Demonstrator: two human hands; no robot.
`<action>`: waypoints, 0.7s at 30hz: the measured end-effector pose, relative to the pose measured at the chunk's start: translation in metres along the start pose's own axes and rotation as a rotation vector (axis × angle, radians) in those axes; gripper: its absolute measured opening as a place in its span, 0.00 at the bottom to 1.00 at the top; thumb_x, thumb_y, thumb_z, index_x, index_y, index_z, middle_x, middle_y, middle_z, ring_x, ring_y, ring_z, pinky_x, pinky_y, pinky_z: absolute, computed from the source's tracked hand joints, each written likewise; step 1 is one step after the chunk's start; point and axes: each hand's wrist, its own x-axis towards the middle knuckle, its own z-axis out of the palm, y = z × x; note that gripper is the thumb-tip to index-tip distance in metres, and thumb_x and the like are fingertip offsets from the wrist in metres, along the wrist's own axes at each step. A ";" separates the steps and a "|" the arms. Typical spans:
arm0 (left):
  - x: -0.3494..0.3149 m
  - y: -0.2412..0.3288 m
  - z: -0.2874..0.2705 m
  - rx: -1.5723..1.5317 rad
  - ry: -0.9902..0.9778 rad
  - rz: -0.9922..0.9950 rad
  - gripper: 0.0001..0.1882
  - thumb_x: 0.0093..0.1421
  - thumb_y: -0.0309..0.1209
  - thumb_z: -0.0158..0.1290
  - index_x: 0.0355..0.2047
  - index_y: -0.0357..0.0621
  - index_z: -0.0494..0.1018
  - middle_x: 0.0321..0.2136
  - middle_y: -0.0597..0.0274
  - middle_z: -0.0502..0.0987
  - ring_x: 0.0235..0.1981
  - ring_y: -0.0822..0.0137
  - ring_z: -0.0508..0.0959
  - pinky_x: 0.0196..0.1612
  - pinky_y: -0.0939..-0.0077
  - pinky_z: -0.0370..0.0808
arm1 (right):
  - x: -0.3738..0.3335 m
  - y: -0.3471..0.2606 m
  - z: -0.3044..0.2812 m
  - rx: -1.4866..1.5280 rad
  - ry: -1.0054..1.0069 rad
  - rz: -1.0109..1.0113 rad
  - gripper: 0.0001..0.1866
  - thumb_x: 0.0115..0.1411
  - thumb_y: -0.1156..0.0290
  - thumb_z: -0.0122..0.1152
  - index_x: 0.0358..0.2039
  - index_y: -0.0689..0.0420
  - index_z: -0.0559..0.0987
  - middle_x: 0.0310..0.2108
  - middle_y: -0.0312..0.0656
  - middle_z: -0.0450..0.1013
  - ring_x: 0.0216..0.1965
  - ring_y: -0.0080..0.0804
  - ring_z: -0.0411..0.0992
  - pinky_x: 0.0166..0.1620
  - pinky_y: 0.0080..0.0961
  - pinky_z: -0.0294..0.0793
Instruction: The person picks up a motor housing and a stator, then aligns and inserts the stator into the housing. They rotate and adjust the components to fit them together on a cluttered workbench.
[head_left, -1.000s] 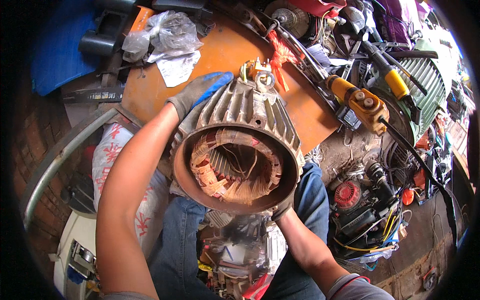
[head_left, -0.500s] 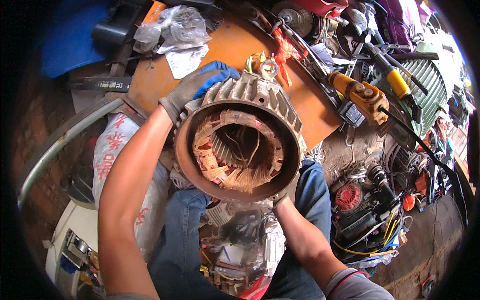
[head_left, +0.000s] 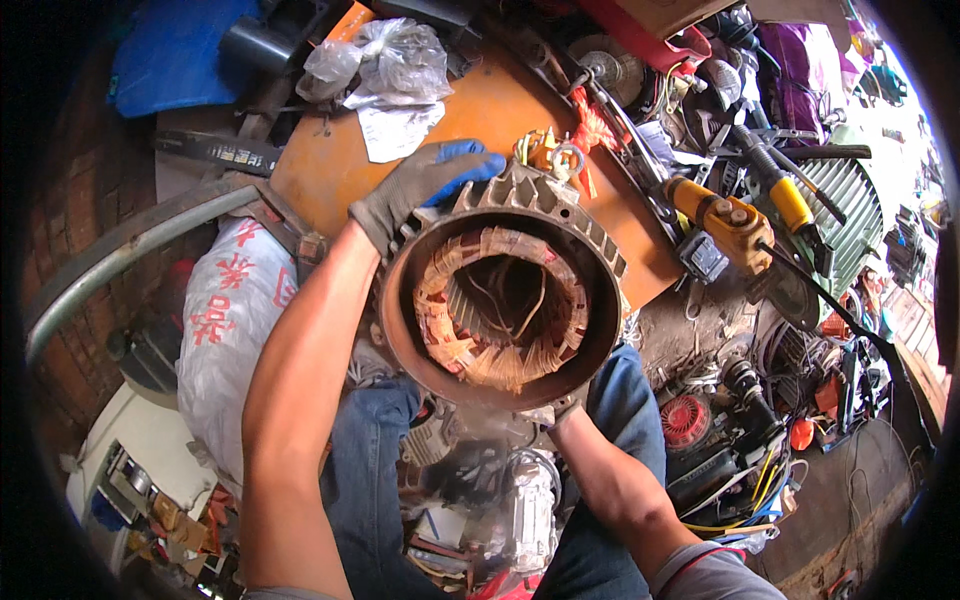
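In the middle, a ribbed metal electric motor housing (head_left: 402, 325) faces me with its open round end. Inside it sits a ring of windings (head_left: 436, 310) bound with pale tape, and loose leads show within the bore. A grey and blue work glove covers my left hand (head_left: 425, 185), whose fingers grip the fins at the housing's upper left. My right hand (head_left: 560, 412) supports the lower right rim from beneath; most of its fingers are hidden behind the metal. On top of the housing is a terminal block (head_left: 548, 155) with yellowish wires.
Behind the housing lies an orange-brown board (head_left: 330, 160) with a knotted clear plastic bag (head_left: 400, 65). A yellow hoist control (head_left: 735, 228) hangs at the right. Several motor parts and cables crowd the right side. A white sack (head_left: 225, 330) and a curved metal bar (head_left: 120, 255) are at left.
The housing and both hands appear slightly farther right and lower, along with much of the background, as the view has shifted. Both hands keep their hold.
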 end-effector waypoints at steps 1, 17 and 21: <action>-0.004 0.002 0.002 -0.057 0.074 -0.136 0.15 0.64 0.39 0.56 0.43 0.41 0.79 0.36 0.71 0.79 0.39 0.81 0.76 0.44 0.86 0.71 | -0.001 -0.001 0.000 -0.001 0.000 -0.002 0.20 0.67 0.65 0.47 0.52 0.65 0.75 0.48 0.49 0.75 0.46 0.37 0.75 0.51 0.33 0.76; -0.120 -0.057 -0.020 -0.390 0.488 0.020 0.10 0.65 0.29 0.51 0.42 0.37 0.76 0.38 0.63 0.79 0.41 0.73 0.77 0.49 0.78 0.73 | -0.016 -0.030 0.014 -0.004 -0.033 -0.038 0.20 0.67 0.66 0.45 0.53 0.66 0.74 0.49 0.51 0.75 0.47 0.40 0.75 0.53 0.34 0.76; -0.140 -0.082 -0.024 -0.635 0.552 0.012 0.11 0.65 0.29 0.51 0.44 0.38 0.75 0.40 0.62 0.79 0.42 0.70 0.77 0.49 0.77 0.73 | -0.016 -0.044 0.043 -0.334 0.158 -0.022 0.19 0.65 0.66 0.48 0.49 0.65 0.77 0.44 0.47 0.77 0.40 0.35 0.77 0.45 0.29 0.78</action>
